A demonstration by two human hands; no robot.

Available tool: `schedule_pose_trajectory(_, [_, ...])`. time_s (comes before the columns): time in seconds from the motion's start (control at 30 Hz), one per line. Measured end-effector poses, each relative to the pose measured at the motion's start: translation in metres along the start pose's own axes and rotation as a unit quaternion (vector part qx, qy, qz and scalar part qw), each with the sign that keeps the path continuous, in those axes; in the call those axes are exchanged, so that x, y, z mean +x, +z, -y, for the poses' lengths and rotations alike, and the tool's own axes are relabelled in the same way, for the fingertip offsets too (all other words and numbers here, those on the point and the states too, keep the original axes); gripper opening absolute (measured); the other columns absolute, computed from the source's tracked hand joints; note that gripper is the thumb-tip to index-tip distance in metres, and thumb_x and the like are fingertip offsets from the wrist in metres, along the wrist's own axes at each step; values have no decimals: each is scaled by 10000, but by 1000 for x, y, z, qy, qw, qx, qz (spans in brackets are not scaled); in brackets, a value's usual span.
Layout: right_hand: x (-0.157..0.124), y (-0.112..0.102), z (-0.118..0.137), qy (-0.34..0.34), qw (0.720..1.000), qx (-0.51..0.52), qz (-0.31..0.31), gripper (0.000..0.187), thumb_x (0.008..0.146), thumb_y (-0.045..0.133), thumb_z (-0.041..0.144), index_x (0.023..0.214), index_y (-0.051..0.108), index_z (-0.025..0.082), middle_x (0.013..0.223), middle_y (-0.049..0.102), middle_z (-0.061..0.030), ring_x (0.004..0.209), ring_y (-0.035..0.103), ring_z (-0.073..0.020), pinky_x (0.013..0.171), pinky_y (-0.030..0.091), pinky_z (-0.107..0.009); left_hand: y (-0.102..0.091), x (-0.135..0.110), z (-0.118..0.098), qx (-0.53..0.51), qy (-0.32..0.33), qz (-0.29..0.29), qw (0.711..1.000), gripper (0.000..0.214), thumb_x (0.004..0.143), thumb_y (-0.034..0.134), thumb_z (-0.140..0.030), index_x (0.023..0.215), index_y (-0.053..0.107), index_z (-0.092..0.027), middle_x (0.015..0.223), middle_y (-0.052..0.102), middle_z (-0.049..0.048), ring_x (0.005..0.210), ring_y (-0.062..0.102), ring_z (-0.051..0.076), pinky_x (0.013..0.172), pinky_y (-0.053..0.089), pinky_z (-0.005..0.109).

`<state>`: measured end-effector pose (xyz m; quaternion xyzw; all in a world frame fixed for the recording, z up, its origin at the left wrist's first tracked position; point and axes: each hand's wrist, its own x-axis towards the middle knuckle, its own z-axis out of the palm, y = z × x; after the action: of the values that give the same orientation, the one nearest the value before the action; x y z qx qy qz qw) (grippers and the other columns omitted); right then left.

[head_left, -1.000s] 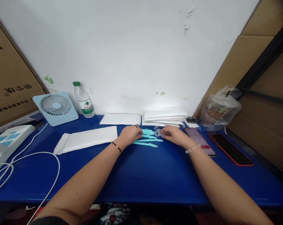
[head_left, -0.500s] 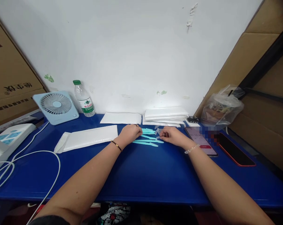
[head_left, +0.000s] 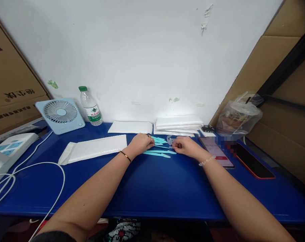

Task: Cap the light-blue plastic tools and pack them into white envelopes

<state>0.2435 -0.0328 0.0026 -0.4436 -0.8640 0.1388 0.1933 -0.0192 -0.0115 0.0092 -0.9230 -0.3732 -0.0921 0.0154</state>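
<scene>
My left hand [head_left: 141, 143] is closed in a pinch over one end of a thin teal eyebrow razor [head_left: 162, 147], whose other end points at my right hand. My right hand [head_left: 184, 146] is also closed, fingertips together at the razor's far tip; a bit of something clear, probably a blade cap, shows there. Behind the hands lie more teal razors [head_left: 160, 139] in a loose pile. Several small clear caps [head_left: 169, 139] sit beside that pile. Two further razors [head_left: 158, 154] rest on the blue table [head_left: 164, 188] just in front.
White padded mailers [head_left: 179, 121] are stacked by the wall, with one mailer [head_left: 130, 127] beside them and another [head_left: 97, 148] at left. A fan [head_left: 61, 116], water bottle [head_left: 93, 109] and power strip [head_left: 9, 151] stand left. Two phones [head_left: 216, 153] [head_left: 254, 161] and a bagged drink cup [head_left: 239, 116] are right.
The razor between my hands now reaches closer to my right fingertips, and the pile behind shows a little differently. Both hands have shifted only slightly.
</scene>
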Motion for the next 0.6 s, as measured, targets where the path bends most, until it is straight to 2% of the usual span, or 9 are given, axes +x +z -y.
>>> schedule_pose_trajectory(0.33, [3, 3, 9, -30, 999, -10, -2, 95, 761, 565, 156, 711, 644, 174, 693, 610, -23, 584, 529, -125, 567, 373, -232, 4, 2, -2, -30, 2, -4, 1000, 273, 906, 433, -285, 838, 680, -190, 857, 684, 49, 819, 610, 167, 724, 416, 259])
schedule_pose_trajectory(0.5, [2, 4, 16, -28, 999, 32, 19, 120, 795, 558, 187, 747, 666, 172, 724, 625, -28, 592, 540, -125, 555, 386, -229, 5, 2, -10, -52, 1, 5, 999, 248, 897, 459, -290, 846, 681, -190, 865, 689, 48, 793, 615, 164, 672, 413, 247])
schedule_pose_trajectory(0.6, [2, 2, 11, -26, 999, 31, 21, 146, 822, 538, 199, 803, 682, 187, 780, 649, -33, 663, 578, -147, 604, 420, -244, 4, 1, -11, -61, 7, 14, 998, 247, 893, 474, -318, 841, 686, -203, 833, 694, 29, 753, 615, 158, 643, 403, 245])
